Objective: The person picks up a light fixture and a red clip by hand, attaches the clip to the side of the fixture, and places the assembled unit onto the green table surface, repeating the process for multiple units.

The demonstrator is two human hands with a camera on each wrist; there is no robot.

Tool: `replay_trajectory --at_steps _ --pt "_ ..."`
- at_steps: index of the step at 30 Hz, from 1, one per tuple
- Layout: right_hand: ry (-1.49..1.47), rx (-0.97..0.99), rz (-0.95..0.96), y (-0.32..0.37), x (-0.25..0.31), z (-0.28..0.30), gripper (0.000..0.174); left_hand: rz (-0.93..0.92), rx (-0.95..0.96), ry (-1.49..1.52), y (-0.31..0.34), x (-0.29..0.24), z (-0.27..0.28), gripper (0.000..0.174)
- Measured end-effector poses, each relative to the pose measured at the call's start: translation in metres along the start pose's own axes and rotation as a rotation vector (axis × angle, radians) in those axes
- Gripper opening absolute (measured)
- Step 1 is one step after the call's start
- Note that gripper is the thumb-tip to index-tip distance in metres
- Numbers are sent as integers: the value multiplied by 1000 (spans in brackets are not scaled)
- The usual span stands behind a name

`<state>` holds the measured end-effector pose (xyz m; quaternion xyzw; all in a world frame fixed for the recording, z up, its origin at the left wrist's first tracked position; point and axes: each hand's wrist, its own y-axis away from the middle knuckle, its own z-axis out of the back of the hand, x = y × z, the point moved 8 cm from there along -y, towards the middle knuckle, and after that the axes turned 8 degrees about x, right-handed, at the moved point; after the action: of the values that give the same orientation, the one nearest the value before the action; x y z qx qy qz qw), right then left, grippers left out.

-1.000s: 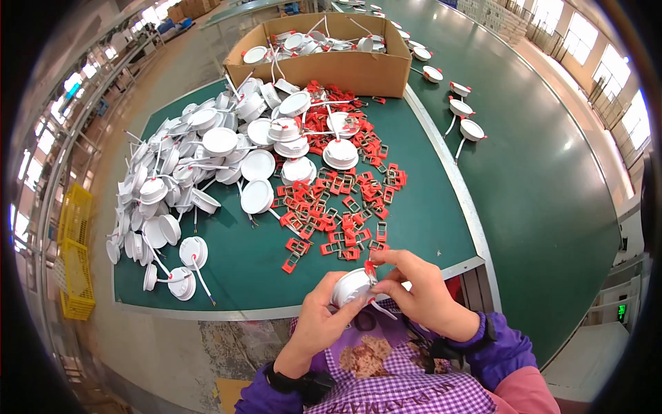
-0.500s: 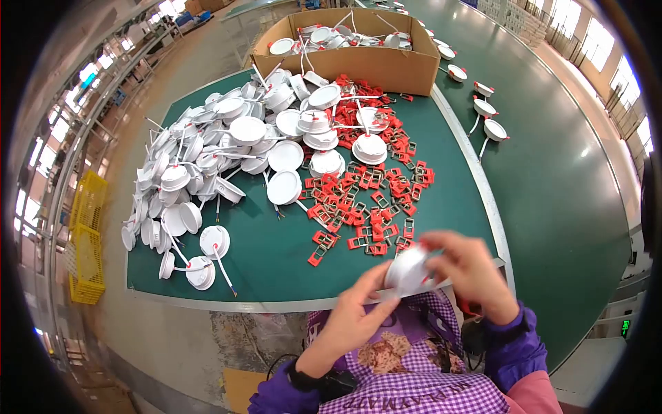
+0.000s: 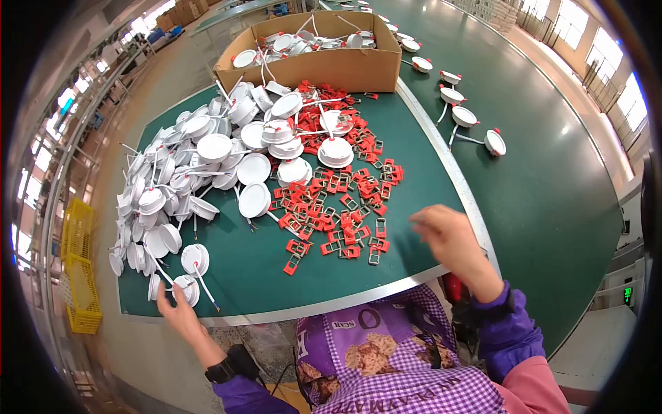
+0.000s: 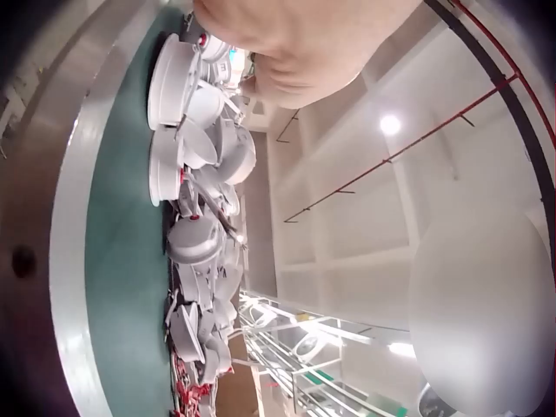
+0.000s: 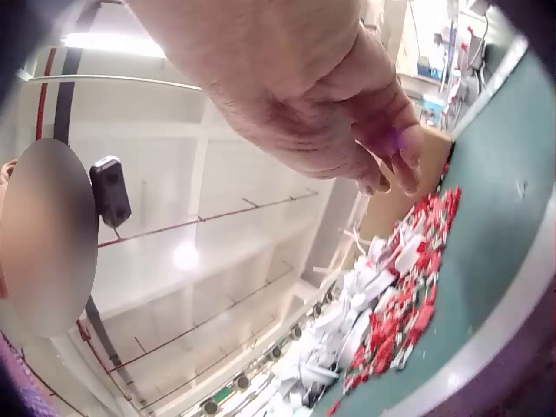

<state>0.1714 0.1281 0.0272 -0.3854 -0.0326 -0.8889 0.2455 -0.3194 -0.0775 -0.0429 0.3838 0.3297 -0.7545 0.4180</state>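
Note:
At the table's near left, my left hand (image 3: 183,319) reaches with fingers apart toward a white round downlight (image 3: 186,292) with a cable; the fingertips overlap it. Another downlight (image 3: 195,259) lies just beyond, its cable trailing toward the table edge. In the left wrist view, the hand (image 4: 304,43) covers part of the nearest downlights (image 4: 172,82). My right hand (image 3: 447,241) hovers over the table's right side, fingers loosely bent and holding nothing. To its left spreads a pile of red plastic clips with metal loops (image 3: 334,221).
A large heap of downlights (image 3: 214,148) covers the table's left half. Behind stands a cardboard box (image 3: 310,72) full of more. On the green belt (image 3: 545,207) at right, several clipped downlights (image 3: 495,142) sit in a line. Yellow crates (image 3: 83,290) stand at left.
Both hands held a downlight together earlier; now they are apart and it has left them. One more downlight lies on the belt. The left hand has moved left to the loose downlights.

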Motion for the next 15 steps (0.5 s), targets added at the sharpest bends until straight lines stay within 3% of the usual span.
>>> replay_trajectory --at_steps 4,7,10,12,15 --pt "77 83 18 -7 9 -30 13 -236 147 -152 9 -27 -38 35" --pt "139 114 -5 -16 -2 -44 16 -387 231 -214 28 -53 -70 39" --pt "120 159 30 -24 -6 -50 25 -375 231 -173 45 -70 -92 50" --pt "335 238 93 -27 5 -55 30 -331 235 -39 55 -79 -101 64" --pt "415 301 75 -31 4 -57 25 -268 257 73 60 -75 -107 69"
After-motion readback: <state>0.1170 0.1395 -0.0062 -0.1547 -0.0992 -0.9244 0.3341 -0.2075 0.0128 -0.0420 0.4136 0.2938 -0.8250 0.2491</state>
